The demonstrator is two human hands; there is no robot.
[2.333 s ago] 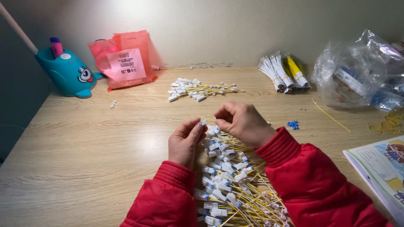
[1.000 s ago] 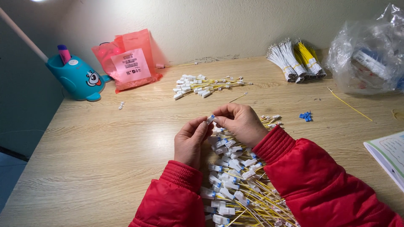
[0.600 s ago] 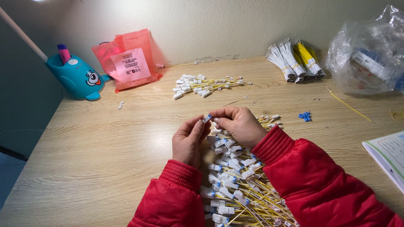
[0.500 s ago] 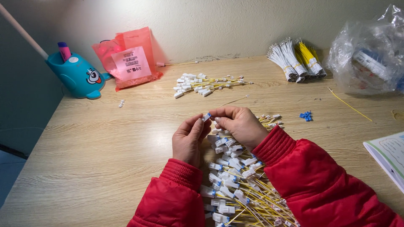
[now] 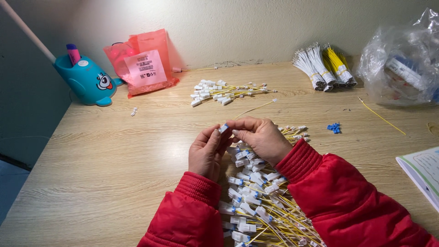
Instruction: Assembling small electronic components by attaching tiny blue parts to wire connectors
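I am pinching a small white connector [image 5: 223, 129] with a blue insert between the fingertips of both hands, just left of the frame centre. My left hand [image 5: 208, 153] is closing thumb and forefinger on the connector from below and left. My right hand [image 5: 259, 138] is closing on it from the right, with the remaining fingers curled inward. A thin yellow wire [image 5: 254, 108] is running from the pinch point up and to the right across the table [image 5: 105, 174]; I cannot tell whether it is seated in the connector.

Directly beneath my hands, a large pile of wired connectors [image 5: 258, 206] is lying on the table, extending to the lower edge of the frame. White housings are pointing upper left; yellow leads are trailing lower right. My red sleeves [image 5: 347, 201] are resting on either side of this pile.

Above centre, a smaller pile of connectors [image 5: 219, 90] with yellow leads is lying well apart from my hands. A few small blue parts [image 5: 334, 127] are sitting right of centre.

In the upper right, bundles of white and yellow wires [image 5: 323, 66] are lying beside a clear plastic bag [image 5: 402, 64]. One loose yellow wire [image 5: 382, 116] is lying below the bag. A printed booklet [image 5: 423, 171] is showing at the right edge.

In the upper left, a red plastic bag [image 5: 144, 61] is leaning against the wall beside a teal animal-shaped holder [image 5: 87, 80].
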